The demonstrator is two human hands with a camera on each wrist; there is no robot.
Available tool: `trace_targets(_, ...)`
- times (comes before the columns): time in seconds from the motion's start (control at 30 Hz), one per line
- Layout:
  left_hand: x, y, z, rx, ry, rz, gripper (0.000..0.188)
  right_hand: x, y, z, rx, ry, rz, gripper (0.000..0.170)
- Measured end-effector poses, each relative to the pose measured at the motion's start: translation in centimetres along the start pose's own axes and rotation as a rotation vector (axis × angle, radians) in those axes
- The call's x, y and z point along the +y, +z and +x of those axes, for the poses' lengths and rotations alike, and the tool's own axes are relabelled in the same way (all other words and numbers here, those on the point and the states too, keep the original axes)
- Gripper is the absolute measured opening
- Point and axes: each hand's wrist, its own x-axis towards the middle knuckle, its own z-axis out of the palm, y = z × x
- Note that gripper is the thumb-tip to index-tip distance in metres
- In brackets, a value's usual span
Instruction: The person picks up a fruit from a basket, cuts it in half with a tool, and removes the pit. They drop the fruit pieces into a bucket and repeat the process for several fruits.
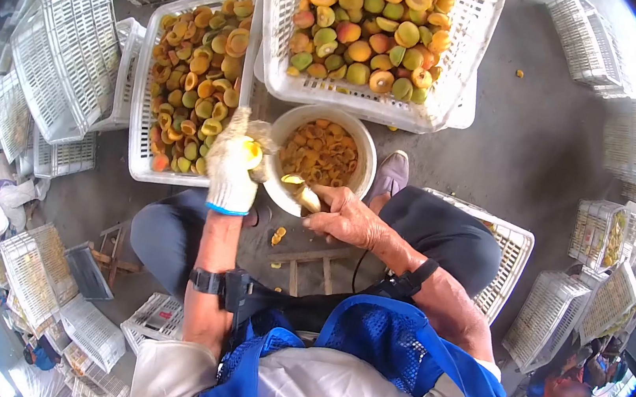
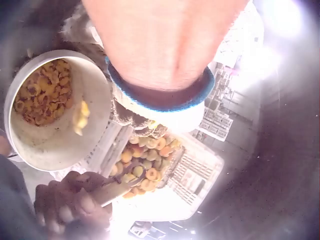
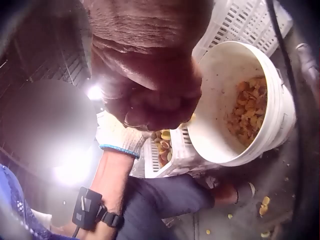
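The left hand (image 1: 235, 164), in a white knitted glove with a blue cuff, holds a yellow fruit half (image 1: 251, 154) left of the white bucket (image 1: 368, 161). The bare right hand (image 1: 347, 218) grips a small tool (image 1: 304, 194) at the bucket's near rim. In the left wrist view the tool's pale handle (image 2: 111, 193) ends in a curved metal loop (image 2: 137, 174). Orange-yellow fruit scraps (image 1: 320, 153) lie in the bucket; a yellow piece (image 2: 81, 118) shows against its inner wall. The right wrist view hides the tool behind the right hand (image 3: 150, 75).
A crate (image 1: 140, 97) of fruit halves stands left of the bucket, and a larger crate (image 1: 274, 34) of fruit beyond it. Another crate (image 1: 515, 262) is beside the right knee. Stacked crates line both sides. A wooden frame (image 1: 311, 257) and scraps (image 1: 278, 235) lie between the legs.
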Motion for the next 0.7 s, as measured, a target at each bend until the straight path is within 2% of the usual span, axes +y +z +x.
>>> trace_targets(0.03, 2.0, 0.0, -0.1, -0.013, -0.101, 0.149, 0.034, -0.2, -0.1, 0.0, 0.002, -0.055, 0.014, 0.037)
trace_targets(0.07, 3.1, -0.7, 0.2, -0.067, 0.215, 0.786, 0.033, -0.1, -0.3, 0.3, -0.005, -0.157, -0.186, 0.040)
trace_targets(0.1, 4.0, -1.3, 0.6, -0.110, 0.547, 1.416, 0.032, -0.3, -0.3, 0.4, -0.010, -0.145, -0.239, 0.041)
trace_targets(0.17, 5.9, -1.1, 1.6, -0.065, 0.958, 2.017, 0.038, 1.0, -0.4, 1.0, 0.042, -0.121, -0.346, 0.042)
trace_targets(0.2, 7.4, -0.8, 1.4, -0.073, 0.776, 2.125, 0.047, 1.3, -0.4, 0.8, 0.051, -0.127, -0.362, 0.042)
trace_targets(0.23, 8.9, -0.2, 1.3, -0.035, 0.550, 2.177, 0.044, 1.1, -0.5, 0.6, 0.166, -0.178, -0.309, 0.041)
trace_targets(0.3, 8.6, -3.0, 3.5, 0.112, 0.768, 2.082, 0.040, 1.2, -0.9, 0.5, 0.377, -0.231, -0.114, 0.036)
trace_targets(0.33, 8.7, -3.5, 4.2, 0.098, 0.867, 2.033, 0.039, 0.4, -1.4, 0.4, 0.468, -0.181, -0.083, 0.032)
trace_targets(0.37, 9.7, -1.8, 2.9, 0.106, 0.870, 2.024, 0.039, -1.1, -2.0, 0.2, 0.557, -0.129, -0.047, 0.029)
trace_targets(0.4, 10.6, 0.1, 1.2, 0.020, 0.814, 1.993, 0.040, -3.0, -3.1, 0.0, 0.643, -0.159, -0.110, 0.022)
trace_targets(0.43, 11.3, 1.3, 0.1, -0.067, 0.762, 1.957, 0.040, -2.9, -5.2, 0.9, 0.724, -0.095, -0.336, 0.024)
trace_targets(0.47, 9.9, 0.6, 0.7, -0.099, 1.107, 1.934, 0.042, -3.1, -7.2, 2.1, 0.779, -0.101, -0.436, 0.031)
trace_targets(0.5, 9.7, 0.7, 0.6, -0.099, 1.113, 1.919, 0.042, -3.7, -8.8, 3.0, 0.835, -0.101, -0.535, 0.039)
trace_targets(0.6, 8.4, 2.9, -0.3, -0.282, 0.678, 1.768, 0.041, -5.8, -12.6, 5.5, 0.853, -0.056, -0.416, 0.039)
trace_targets(0.63, 7.9, 3.4, -0.5, -0.331, 0.531, 1.709, 0.041, -4.8, -14.0, 7.4, 0.915, -0.148, -0.455, 0.037)
trace_targets(0.67, 7.1, 3.4, -0.6, -0.307, 0.517, 1.679, 0.042, -5.0, -14.6, 8.8, 0.968, -0.242, -0.489, 0.034)
trace_targets(0.7, 6.2, 2.6, -0.5, -0.319, 0.866, 1.677, 0.042, -5.0, -15.1, 10.4, 0.955, -0.244, -0.498, 0.034)
